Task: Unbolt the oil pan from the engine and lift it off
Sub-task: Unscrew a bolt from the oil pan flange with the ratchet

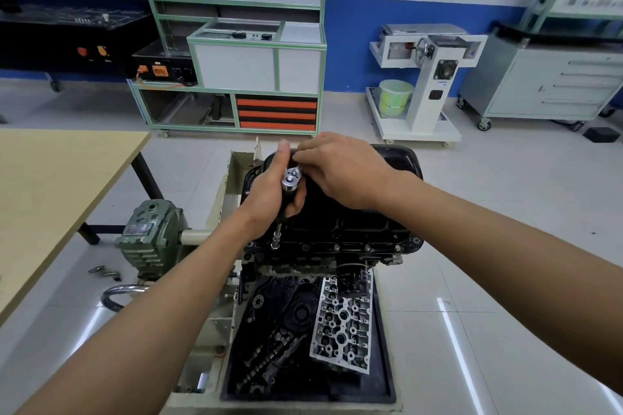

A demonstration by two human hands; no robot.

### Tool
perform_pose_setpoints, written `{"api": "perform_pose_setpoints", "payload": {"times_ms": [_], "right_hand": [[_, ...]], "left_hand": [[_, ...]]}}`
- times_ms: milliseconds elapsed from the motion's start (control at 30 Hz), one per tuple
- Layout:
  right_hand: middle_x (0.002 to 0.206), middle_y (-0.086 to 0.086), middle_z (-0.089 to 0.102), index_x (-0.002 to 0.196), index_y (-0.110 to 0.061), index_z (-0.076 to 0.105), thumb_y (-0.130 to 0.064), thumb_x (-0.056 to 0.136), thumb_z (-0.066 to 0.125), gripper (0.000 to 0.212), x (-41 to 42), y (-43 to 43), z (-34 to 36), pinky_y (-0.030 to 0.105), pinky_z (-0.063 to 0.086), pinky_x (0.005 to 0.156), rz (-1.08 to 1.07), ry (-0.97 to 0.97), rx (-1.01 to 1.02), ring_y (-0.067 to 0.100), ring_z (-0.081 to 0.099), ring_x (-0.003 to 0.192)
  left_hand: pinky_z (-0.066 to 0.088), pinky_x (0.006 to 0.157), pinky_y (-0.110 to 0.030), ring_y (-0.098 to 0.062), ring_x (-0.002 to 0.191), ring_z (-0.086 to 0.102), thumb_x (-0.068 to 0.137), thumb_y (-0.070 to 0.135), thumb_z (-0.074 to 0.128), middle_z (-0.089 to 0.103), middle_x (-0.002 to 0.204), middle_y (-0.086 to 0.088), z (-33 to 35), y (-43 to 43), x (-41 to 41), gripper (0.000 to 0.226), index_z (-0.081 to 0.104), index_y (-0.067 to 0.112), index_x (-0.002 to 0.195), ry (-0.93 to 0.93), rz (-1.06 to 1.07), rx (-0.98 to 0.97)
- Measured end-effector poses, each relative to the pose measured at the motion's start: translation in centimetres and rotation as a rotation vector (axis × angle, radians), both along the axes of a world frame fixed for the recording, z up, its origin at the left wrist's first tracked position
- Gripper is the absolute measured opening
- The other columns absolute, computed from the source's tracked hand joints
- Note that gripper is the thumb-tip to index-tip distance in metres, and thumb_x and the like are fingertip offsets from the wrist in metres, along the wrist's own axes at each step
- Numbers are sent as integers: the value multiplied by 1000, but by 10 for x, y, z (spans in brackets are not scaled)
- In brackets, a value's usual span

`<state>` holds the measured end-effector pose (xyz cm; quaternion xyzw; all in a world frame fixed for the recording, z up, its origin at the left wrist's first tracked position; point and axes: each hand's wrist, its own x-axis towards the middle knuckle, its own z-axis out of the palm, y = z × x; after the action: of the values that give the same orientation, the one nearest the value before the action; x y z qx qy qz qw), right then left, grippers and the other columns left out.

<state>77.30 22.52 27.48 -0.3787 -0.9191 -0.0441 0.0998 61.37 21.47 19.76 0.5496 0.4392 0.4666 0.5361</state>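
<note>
While the left hand (269, 192) wraps its grip tight round the ratchet (292, 178) handle, the right hand (347, 171) comes over the top, fingertips pinching the silver head. The socket (274, 243) sits on a bolt at the near left corner of the oil pan (387, 161), and the black pan is seated on top of the engine (337, 256). More flange bolts (336, 247) line its near edge. A cylinder head (340, 323) lies in the tray (384, 347) below.
</note>
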Motion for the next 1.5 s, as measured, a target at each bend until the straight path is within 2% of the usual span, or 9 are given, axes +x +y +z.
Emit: {"api": "perform_pose_setpoints", "payload": {"times_ms": [167, 367, 567, 733, 833, 1067, 1233, 1367, 1500], "right_hand": [[89, 4, 64, 87, -23, 62, -38, 100, 48, 24, 13, -7, 3, 34, 36, 63, -68, -8, 9, 30, 57, 89], [72, -2, 68, 78, -19, 74, -47, 92, 59, 35, 11, -28, 9, 37, 54, 67, -116, 86, -199, 22, 62, 76], [46, 0, 54, 58, -11, 65, -49, 89, 66, 49, 1, -45, 6, 32, 44, 50, -81, 137, -334, 13, 46, 42], [48, 2, 59, 64, -15, 64, -37, 91, 68, 35, 12, -33, 17, 32, 50, 59, -94, 61, -442, 17, 56, 51], [71, 0, 62, 84, -21, 73, -34, 92, 65, 17, 14, -19, 19, 36, 50, 68, -129, -61, -217, 23, 58, 75], [115, -5, 65, 111, -22, 68, -8, 92, 51, 30, -3, 8, 5, 44, 51, 83, -22, 17, -119, 25, 57, 109], [119, -7, 66, 122, -25, 65, -14, 98, 48, 31, 1, 7, -1, 43, 50, 87, -26, 107, -118, 24, 57, 110], [92, 1, 69, 102, -23, 69, -32, 97, 54, 19, 12, 2, 3, 35, 45, 69, -94, 66, -22, 25, 57, 89], [85, -2, 69, 94, -23, 74, -41, 92, 61, 22, 13, -21, 11, 34, 50, 70, -117, 51, -62, 24, 60, 87]], "left_hand": [[37, 43, -23, -12, 43, 44, 100, 71, 25, 52, 49, 1, 3, -1, 5, 76, 70, 27, 57, -80, 214, 20], [38, 48, -23, -14, 46, 46, 82, 85, 30, 52, 49, -4, 5, -4, 11, 77, 54, 21, 46, -4, 306, 40], [35, 58, -34, -18, 53, 42, 78, 82, 39, 47, 50, -1, 2, -6, 13, 71, 49, 17, 51, -5, 290, 74], [39, 65, -31, -22, 62, 47, 89, 56, 49, 51, 59, -12, 7, -11, 1, 58, 53, 9, 55, 88, 173, 171], [44, 61, -18, -15, 54, 53, 94, 41, 50, 58, 54, -6, 11, -11, -9, 49, 57, 10, 56, 145, -12, 171], [44, 61, -18, -19, 48, 45, 87, 53, 54, 48, 47, -6, 13, -6, -11, 53, 53, 15, 49, 168, -199, 103], [41, 55, -26, -19, 47, 42, 91, 67, 42, 43, 49, -5, 13, -2, -10, 66, 48, 18, 48, 68, 20, 34], [40, 50, -26, -16, 47, 44, 89, 68, 45, 47, 51, 1, 13, -1, -11, 60, 54, 25, 47, -22, 160, 13], [43, 58, -30, -16, 48, 47, 80, 77, 42, 49, 48, 0, 10, -4, -7, 67, 52, 23, 43, 21, 227, 46]]}}
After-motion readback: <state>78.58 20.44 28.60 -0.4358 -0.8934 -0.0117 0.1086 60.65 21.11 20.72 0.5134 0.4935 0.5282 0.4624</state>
